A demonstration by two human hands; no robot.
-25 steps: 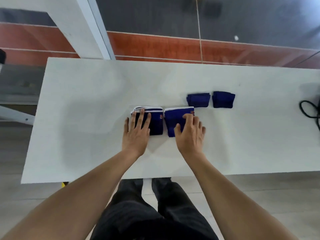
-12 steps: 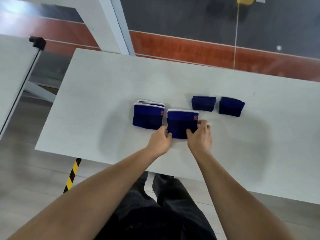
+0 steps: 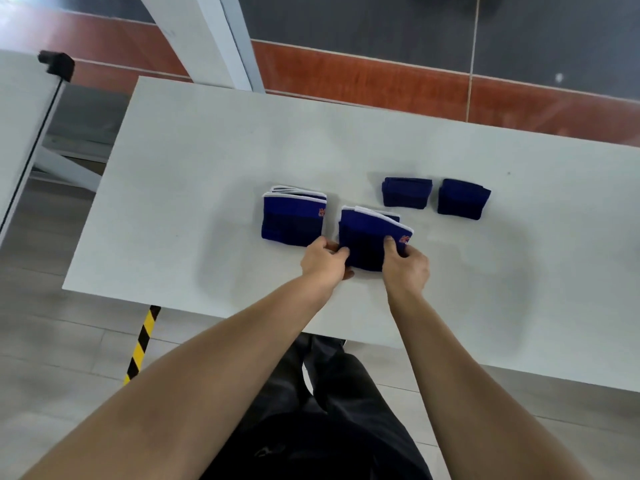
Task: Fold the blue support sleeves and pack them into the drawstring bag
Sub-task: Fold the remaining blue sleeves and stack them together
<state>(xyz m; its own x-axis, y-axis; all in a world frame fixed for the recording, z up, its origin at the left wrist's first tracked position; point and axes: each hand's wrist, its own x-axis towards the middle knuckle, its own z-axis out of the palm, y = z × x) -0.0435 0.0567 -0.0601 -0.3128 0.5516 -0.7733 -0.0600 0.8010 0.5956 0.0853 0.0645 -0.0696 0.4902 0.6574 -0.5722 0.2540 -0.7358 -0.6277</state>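
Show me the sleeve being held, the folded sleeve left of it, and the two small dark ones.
Held sleeve (image 3: 367,237): head view, its blue top face.
Left sleeve (image 3: 292,220): head view, centre of its top.
Small sleeves (image 3: 407,192) (image 3: 462,199): head view, middle of each.

We saw a white table (image 3: 214,161) with a matte top, set at a slant across the view. Beyond its far edge ran a red-brown band (image 3: 363,77) with dark grey flooring (image 3: 381,26) behind it, and a white angled post (image 3: 207,39) rose past the table's far left corner. At the left stood a second white surface (image 3: 20,109) with a small black clamp (image 3: 57,64) at its corner. Below the table's near edge, a yellow-and-black striped strip (image 3: 142,344) lay on pale grey floor tiles (image 3: 52,358). Dark trousers (image 3: 329,427) showed at the bottom.
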